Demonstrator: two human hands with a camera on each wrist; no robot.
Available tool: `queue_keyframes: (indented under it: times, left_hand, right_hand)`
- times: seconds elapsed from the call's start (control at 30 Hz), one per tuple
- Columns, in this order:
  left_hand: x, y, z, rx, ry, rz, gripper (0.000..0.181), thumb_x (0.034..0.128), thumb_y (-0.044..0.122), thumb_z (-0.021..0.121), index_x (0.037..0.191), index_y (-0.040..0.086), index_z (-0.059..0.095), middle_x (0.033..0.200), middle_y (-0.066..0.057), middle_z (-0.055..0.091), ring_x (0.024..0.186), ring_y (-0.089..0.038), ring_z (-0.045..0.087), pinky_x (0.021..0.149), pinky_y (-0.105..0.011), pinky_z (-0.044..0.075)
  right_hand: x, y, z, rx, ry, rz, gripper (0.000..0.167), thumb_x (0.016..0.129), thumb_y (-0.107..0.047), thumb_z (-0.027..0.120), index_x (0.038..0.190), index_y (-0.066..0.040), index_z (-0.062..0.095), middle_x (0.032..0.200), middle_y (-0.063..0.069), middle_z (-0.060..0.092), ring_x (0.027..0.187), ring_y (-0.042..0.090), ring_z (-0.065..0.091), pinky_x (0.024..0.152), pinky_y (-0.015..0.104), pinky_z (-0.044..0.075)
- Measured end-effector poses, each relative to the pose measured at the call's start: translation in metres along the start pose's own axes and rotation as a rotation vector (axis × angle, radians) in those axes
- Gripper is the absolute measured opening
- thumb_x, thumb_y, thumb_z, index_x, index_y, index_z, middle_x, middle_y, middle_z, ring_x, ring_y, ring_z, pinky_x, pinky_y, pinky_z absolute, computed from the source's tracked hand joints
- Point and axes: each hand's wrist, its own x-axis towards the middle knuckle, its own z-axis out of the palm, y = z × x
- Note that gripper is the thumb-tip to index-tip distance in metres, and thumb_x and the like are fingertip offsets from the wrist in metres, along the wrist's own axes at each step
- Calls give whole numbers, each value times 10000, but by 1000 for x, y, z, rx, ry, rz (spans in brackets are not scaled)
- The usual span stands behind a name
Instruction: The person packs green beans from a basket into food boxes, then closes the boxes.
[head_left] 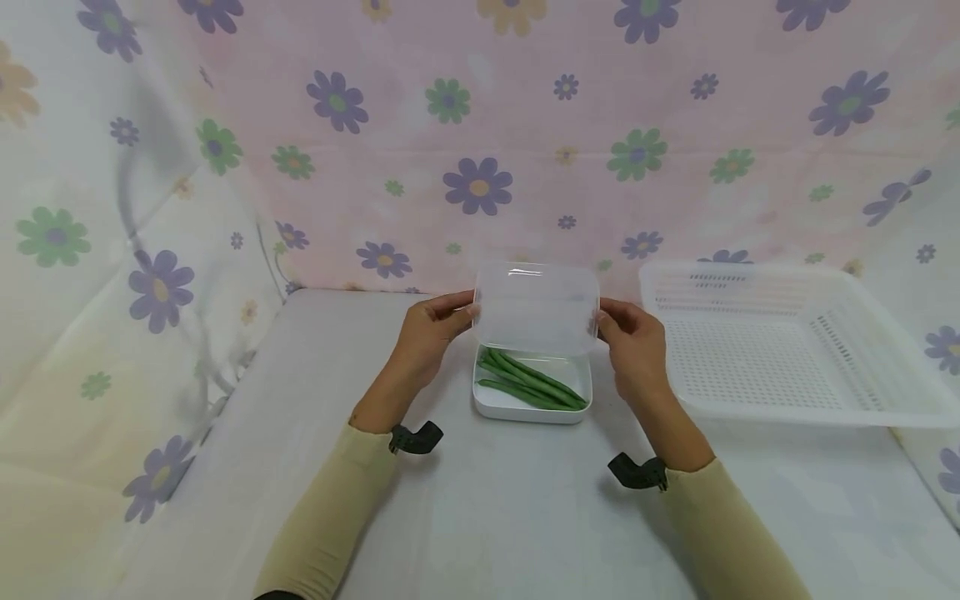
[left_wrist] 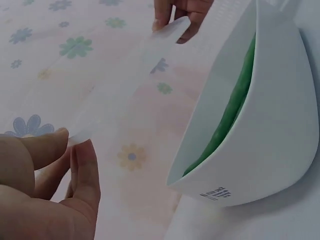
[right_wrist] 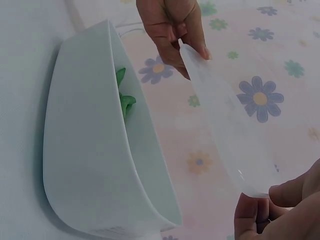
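A clear, frosted plastic lid (head_left: 537, 308) is held up, tilted, just above and behind a white food container (head_left: 532, 412). My left hand (head_left: 431, 333) pinches the lid's left edge between thumb and fingers. The right hand (head_left: 633, 346) pinches its right edge the same way. Several green beans (head_left: 528, 379) lie in the container, which stands on the table. In the left wrist view the lid (left_wrist: 120, 80) is apart from the container (left_wrist: 270, 110), a gap showing between them. The right wrist view also shows the lid (right_wrist: 225, 120) away from the rim.
A large white plastic basket (head_left: 750, 358) with perforated sides stands to the right, close to the right hand. The white table (head_left: 495, 517) meets a flowered cloth (head_left: 480, 125) at the back, and more cloth hangs at both sides.
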Motion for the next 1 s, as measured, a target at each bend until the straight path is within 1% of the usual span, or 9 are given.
queue_keyframes:
  times: [0.2,0.3,0.4,0.53,0.67,0.73,0.83,0.9,1.0]
  left_hand:
    - [-5,5,-6,-2,-68,-106,352,1026,138,731,1347,-4,705,1331,-107,680,1219,-211,685,1060,-282,531]
    - [-4,6,-8,-14,-83,-128,334,1033,124,717,1334,-20,702,1282,-92,694,1172,-199,692,1044,-280,542]
    - [-4,7,-10,-4,-90,-130,315,1035,125,713,1318,-14,707,1256,-69,698,1133,-182,700,1026,-280,553]
    - [-3,6,-12,68,-93,-89,310,1031,164,729,1292,-5,724,1209,-56,709,1077,-203,694,984,-271,570]
    - [-6,8,-14,175,-95,-21,300,1028,205,740,1262,17,740,1051,-45,698,968,-261,661,869,-266,575]
    - [-8,10,-15,215,-107,15,294,1031,214,736,1257,26,733,981,-50,682,918,-262,658,824,-268,575]
    - [-9,12,-14,248,-130,68,290,1038,221,726,1253,27,710,915,-75,672,847,-228,669,787,-277,584]
    - [-10,14,-13,255,-142,95,281,1045,214,713,1251,23,697,911,-96,693,825,-208,690,779,-287,599]
    - [-11,15,-11,254,-146,111,262,1050,190,705,1251,22,699,930,-142,732,813,-200,726,773,-301,621]
  right_hand:
    - [0,2,-9,28,-49,27,328,1079,-116,634,1350,67,649,1169,46,668,1004,141,694,910,212,583]
    - [-1,-1,-12,-2,-79,14,335,1086,-129,622,1352,74,643,1149,36,669,978,131,689,888,207,587]
    - [-2,-5,-14,-7,-95,7,340,1083,-132,627,1344,84,641,1141,35,673,975,135,687,884,217,591]
    - [-3,-7,-15,9,-106,12,341,1076,-146,646,1322,91,645,1103,26,670,959,151,670,872,218,592]
    - [-4,-9,-16,8,-132,20,353,1074,-167,654,1315,91,645,1052,9,655,935,162,640,868,214,587]
    - [-4,-10,-18,-19,-141,15,356,1076,-185,655,1316,78,649,1036,-2,646,912,153,619,845,209,582]
    - [-5,-12,-20,-58,-142,-5,351,1075,-215,660,1302,53,664,1024,17,642,865,140,584,781,206,566]
    - [-6,-12,-21,-80,-143,-21,342,1076,-231,660,1288,37,672,998,22,642,837,137,573,748,207,559]
    - [-6,-11,-23,-92,-146,-43,325,1079,-234,657,1272,26,678,932,4,663,825,162,615,728,211,563]
